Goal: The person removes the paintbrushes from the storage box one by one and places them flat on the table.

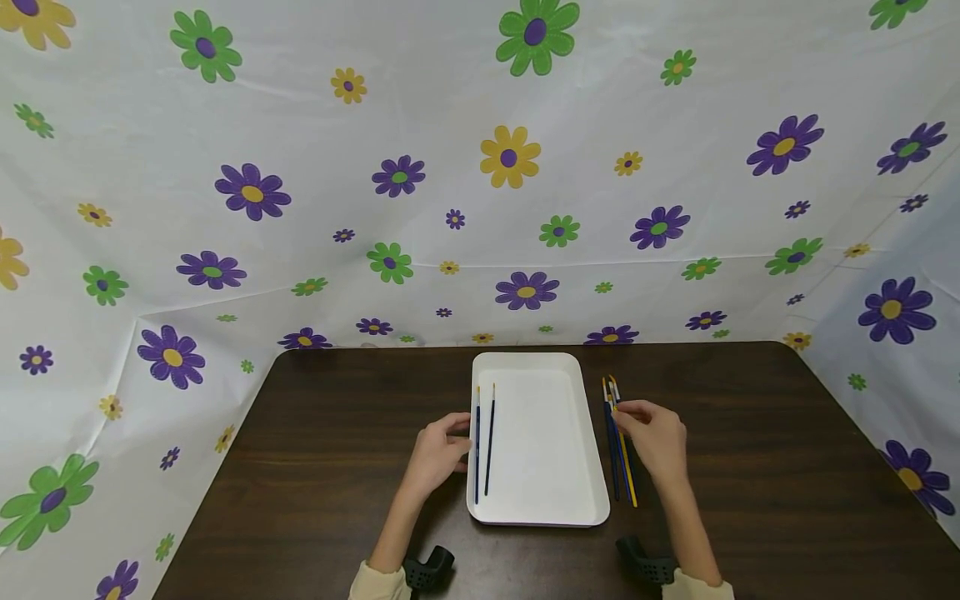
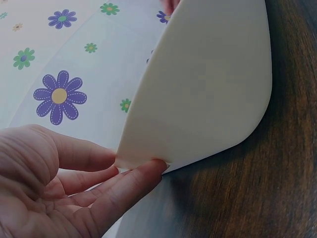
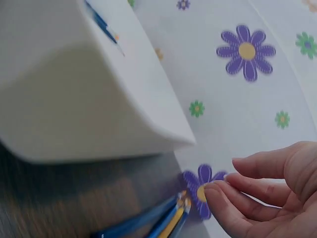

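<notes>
A white rectangular tray (image 1: 536,433) lies in the middle, with one paintbrush (image 1: 491,442) and a second paintbrush (image 1: 477,446) along its left side, bristles pointing away. My left hand (image 1: 440,454) grips the tray's left edge; in the left wrist view its fingertips (image 2: 148,171) meet the rim and outer wall. Right of the tray is a bunch of several paintbrushes (image 1: 627,471) with blue and yellow handles. Over their bristle end hovers my right hand (image 1: 658,437). In the right wrist view its fingers (image 3: 223,203) are loosely bent and hold nothing, apart from the brush tips.
Everything rests on a dark wooden table (image 1: 337,433). A white flower-printed sheet (image 1: 435,125) hangs behind the table and at both sides. Black wrist mounts (image 1: 429,569) are strapped near each sleeve.
</notes>
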`<state>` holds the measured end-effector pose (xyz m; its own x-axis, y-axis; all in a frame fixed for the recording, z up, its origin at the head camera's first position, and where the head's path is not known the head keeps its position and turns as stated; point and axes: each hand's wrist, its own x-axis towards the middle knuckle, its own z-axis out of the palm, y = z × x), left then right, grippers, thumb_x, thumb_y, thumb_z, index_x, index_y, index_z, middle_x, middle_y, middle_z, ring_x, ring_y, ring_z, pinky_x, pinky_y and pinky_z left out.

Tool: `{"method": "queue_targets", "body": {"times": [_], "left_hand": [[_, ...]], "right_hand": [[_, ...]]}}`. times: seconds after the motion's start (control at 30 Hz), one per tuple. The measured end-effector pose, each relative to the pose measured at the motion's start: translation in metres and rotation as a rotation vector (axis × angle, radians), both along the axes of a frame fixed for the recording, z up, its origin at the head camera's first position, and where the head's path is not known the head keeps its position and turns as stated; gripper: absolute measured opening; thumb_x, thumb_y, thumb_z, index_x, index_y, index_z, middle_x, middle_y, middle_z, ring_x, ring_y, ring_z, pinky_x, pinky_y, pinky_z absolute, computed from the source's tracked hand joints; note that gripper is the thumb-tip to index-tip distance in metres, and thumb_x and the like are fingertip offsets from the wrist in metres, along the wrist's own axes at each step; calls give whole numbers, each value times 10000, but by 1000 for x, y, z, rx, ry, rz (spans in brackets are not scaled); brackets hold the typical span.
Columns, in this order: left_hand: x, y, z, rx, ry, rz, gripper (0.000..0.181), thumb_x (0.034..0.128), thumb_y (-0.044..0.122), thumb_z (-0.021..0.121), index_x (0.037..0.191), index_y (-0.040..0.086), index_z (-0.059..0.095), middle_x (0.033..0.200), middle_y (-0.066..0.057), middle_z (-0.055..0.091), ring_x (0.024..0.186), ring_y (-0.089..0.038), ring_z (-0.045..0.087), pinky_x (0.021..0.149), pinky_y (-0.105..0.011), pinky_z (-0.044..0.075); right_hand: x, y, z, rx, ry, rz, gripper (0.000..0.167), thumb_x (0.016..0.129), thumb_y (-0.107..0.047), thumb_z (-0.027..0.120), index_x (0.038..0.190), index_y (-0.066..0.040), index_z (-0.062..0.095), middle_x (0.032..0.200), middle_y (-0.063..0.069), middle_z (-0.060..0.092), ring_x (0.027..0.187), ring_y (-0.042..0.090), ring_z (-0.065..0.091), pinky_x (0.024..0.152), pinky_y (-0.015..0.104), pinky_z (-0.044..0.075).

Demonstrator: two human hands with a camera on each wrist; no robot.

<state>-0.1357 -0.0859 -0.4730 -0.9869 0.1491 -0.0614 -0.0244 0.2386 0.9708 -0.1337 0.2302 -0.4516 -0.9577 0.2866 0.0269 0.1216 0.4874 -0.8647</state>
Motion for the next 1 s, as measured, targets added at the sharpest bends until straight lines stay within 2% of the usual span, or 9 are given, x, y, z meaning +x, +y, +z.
{"method": "queue_targets", "body": {"times": [0.23, 0.33, 0.67, 1.0], "left_hand": [[0, 0, 1, -5, 0, 0, 407, 934, -67, 613, 1336, -126, 602, 1307, -336, 612, 1003, -392, 732, 632, -382, 650], [0, 0, 1, -9, -1, 1, 407, 931, -68, 614, 1334, -125, 604, 1305, -333, 615, 999, -388, 733, 627, -374, 649], [-1, -1, -1, -17, 3, 0, 404, 931, -74, 616, 1331, -127, 605, 1302, -341, 612, 1000, -388, 732, 618, -365, 647], [1, 0, 1, -14, -5, 3, 407, 939, -61, 617, 1342, -117, 605, 1313, -335, 610, 1001, -381, 729, 621, -375, 648]], "right_hand": [[3, -23, 11, -76, 81, 6, 223, 972, -63, 715, 1117, 105, 737, 1008, 221, 762, 766, 109, 741, 672, 95, 535], [3, -34, 11, -80, 93, 22, 215, 965, -58, 719, 1113, 96, 743, 1004, 212, 764, 787, 120, 737, 675, 106, 534], [0, -77, -6, -59, 155, 75, 172, 893, 1, 769, 1051, 71, 763, 955, 163, 773, 853, 261, 743, 678, 162, 534], [6, -107, -15, -81, 197, 126, 175, 861, 35, 774, 1031, 75, 756, 943, 165, 770, 843, 279, 751, 693, 211, 567]]}}
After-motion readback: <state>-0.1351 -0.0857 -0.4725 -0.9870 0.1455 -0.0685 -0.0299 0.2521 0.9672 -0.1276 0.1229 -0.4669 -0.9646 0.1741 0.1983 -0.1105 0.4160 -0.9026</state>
